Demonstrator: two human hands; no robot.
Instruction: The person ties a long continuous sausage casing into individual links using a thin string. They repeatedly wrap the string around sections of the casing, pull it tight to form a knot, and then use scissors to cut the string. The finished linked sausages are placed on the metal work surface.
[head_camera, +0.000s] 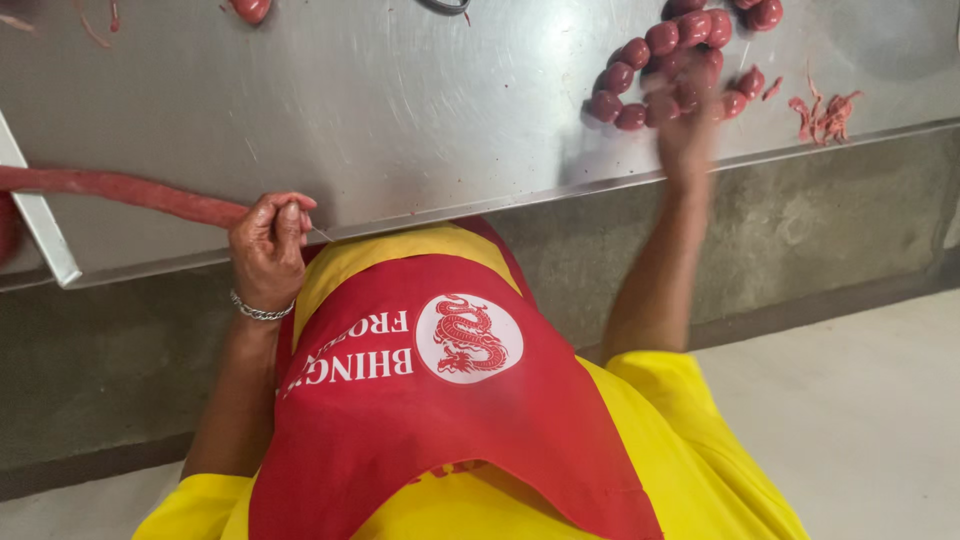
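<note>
Right hand (688, 125) is motion-blurred over the linked sausage chain (660, 60); its grip cannot be determined. Left hand (268, 245) pinches the long sausage casing (130, 190) at the steel worktop (400, 110) edge. Concrete floor (860, 400) below.

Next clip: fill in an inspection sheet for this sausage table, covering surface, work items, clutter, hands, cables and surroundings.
Surface: steel table, shiny, with smears and a raised front edge.
Work items: long uncut red sausage lying along the front left edge; pile of tied round links at the far right.
Clutter: red casing scraps right of the links; another red piece at the top edge.
Hands: left hand, with a bracelet, pinches the long sausage's end and a thin string; right hand is motion-blurred at the links, grip cannot be told.
Cables: a dark loop at the top edge, kind unclear.
Surroundings: concrete table base, pale floor, red and yellow apron.
</note>
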